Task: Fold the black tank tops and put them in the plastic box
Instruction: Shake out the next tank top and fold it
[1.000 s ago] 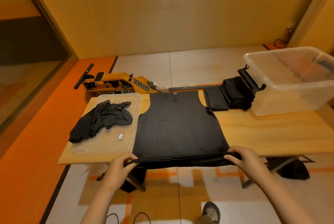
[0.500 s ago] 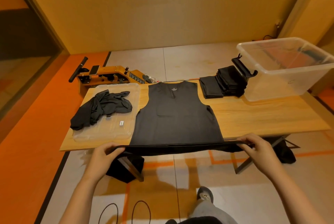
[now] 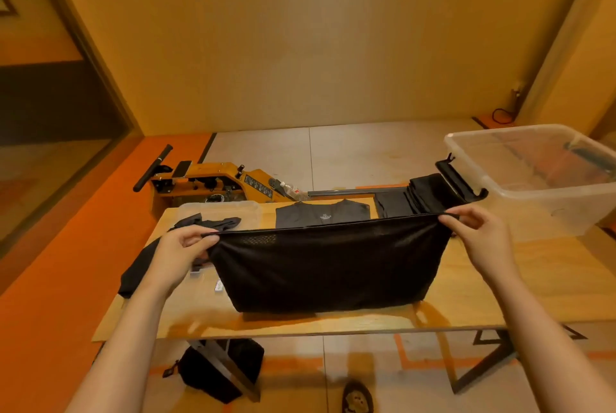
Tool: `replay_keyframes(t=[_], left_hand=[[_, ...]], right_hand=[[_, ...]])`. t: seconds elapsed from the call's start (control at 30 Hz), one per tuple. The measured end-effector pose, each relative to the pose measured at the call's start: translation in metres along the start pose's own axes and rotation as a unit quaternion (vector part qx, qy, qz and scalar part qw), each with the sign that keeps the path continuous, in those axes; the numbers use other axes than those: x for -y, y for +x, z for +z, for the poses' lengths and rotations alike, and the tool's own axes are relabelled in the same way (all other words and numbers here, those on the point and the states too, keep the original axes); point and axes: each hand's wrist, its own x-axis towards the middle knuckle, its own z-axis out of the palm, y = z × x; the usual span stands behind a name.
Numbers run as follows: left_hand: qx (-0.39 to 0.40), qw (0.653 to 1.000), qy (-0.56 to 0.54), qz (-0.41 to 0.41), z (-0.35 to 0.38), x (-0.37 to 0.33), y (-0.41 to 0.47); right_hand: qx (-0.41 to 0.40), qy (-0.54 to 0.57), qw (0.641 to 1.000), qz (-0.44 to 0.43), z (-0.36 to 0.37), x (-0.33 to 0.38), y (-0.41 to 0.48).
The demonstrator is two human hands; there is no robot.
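While the hem is held taut in the air, the top (image 3: 328, 266) bends at a crease resting on the worktop (image 3: 533, 286) near its front edge. The neck and shoulders lie flat behind the raised panel.

Left grip (image 3: 181, 254): thumb and fingers pinch the left hem corner. Right grip (image 3: 480, 239): pinches the right hem corner, other fingers loosely curled.

The fabric looks thin, mesh-like, light and limp. It hangs slack below the hem and holds no shape of its own.

Judgement: the corners are the right hold, since a mid-hem hold would let the sides droop and skew the fold. The likely step is laying the hem over toward the neckline. The risk is the thin cloth bunching or sliding on the smooth wood as it comes down.

The box (image 3: 533, 186) stands at the far right of the worktop, seemingly without tops in it. A folded stack (image 3: 423, 192) sits just beside it. A crumpled top (image 3: 213, 224) lies at left on a clear lid (image 3: 240, 207).
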Motion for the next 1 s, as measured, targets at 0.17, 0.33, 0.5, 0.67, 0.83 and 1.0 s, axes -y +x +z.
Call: replay_keyframes(t=[0.17,0.33,0.5,0.67,0.83,1.0], left_hand=[[-0.004,0.998,0.065,0.017,0.001,-0.028,0.079],[-0.058,0.994,0.072,0.060,0.006,-0.080,0.171],[-0.115,0.987,-0.002,0.113,0.005,-0.145,0.240],[-0.173,0.964,-0.093,0.177,-0.006,-0.208,0.262],[-0.216,0.940,-0.131,0.229,-0.032,-0.258,0.268],[-0.207,0.934,-0.128,0.260,-0.050,-0.278,0.248]], right_hand=[[0.060,0.009,0.998,-0.004,0.020,0.011,0.085],[0.065,0.002,0.996,-0.055,0.044,0.038,0.190],[0.017,0.019,0.991,-0.132,0.052,0.097,0.276],[-0.063,0.048,0.975,-0.209,0.047,0.174,0.321],[-0.109,0.082,0.958,-0.253,0.037,0.228,0.335],[-0.135,0.095,0.949,-0.268,0.028,0.238,0.320]])
